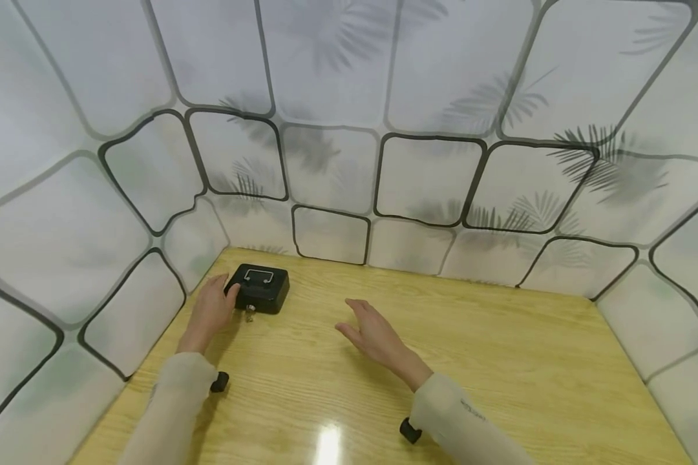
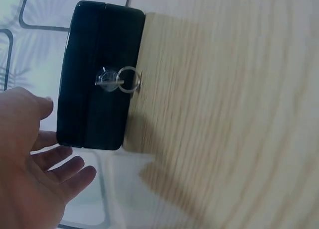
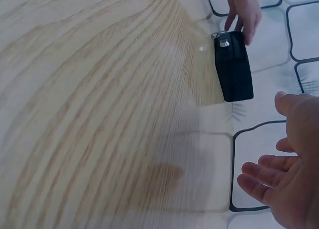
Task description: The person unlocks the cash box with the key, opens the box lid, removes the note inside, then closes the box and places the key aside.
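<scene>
A small black cash box [image 1: 260, 298] with a folding wire handle [image 1: 258, 276] on its lid stands at the table's far left. Keys on a ring [image 2: 128, 79] hang from the lock in its front face. My left hand [image 1: 211, 311] is at the box's left end, thumb near the lid and fingers reaching along the side, loosely extended. Whether those fingertips touch the box I cannot tell. To the right of the box, my right hand [image 1: 378, 337] hovers over the table with thumb and fingers apart and nothing in it.
The wood-grain table [image 1: 500, 361] is bounded at the back and sides by a pale curtain [image 1: 331, 236] with dark outlined squares and leaf prints. Close to the box, the curtain runs along the left table edge. Each wrist carries a small black camera [image 1: 410, 429].
</scene>
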A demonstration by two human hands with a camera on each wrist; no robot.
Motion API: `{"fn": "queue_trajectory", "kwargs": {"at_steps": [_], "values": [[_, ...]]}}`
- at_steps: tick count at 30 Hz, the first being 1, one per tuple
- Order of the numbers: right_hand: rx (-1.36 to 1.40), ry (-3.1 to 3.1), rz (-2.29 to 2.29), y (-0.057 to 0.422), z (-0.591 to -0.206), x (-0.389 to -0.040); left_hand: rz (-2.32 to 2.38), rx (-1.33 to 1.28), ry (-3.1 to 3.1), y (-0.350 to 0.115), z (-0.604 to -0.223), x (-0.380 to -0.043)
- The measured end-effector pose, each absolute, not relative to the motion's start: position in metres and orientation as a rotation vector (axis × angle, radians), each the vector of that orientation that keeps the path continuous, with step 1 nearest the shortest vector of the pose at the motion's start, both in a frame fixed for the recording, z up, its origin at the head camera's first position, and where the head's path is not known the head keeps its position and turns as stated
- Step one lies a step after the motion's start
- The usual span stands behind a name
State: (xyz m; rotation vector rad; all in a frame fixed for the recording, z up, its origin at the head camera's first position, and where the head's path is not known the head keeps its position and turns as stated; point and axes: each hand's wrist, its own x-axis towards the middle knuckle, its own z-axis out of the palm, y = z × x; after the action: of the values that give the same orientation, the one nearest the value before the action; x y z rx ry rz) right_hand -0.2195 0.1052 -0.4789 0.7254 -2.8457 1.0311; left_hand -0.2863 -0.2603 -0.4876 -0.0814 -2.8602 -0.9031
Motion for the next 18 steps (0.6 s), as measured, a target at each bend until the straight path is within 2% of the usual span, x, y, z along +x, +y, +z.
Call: {"fn": "queue_trajectory", "kwargs": {"at_steps": [9, 18], "values": [[0.711, -2.876, 1.168, 0.079, -0.481, -0.233, -1.202, 0.099, -2.795, -0.258, -0.492, -0.293], [0.678, -2.890, 1.180, 0.070, -0.487, -0.236, -1.214, 0.068, -2.823, -0.247, -0.493, -0.291]]}}
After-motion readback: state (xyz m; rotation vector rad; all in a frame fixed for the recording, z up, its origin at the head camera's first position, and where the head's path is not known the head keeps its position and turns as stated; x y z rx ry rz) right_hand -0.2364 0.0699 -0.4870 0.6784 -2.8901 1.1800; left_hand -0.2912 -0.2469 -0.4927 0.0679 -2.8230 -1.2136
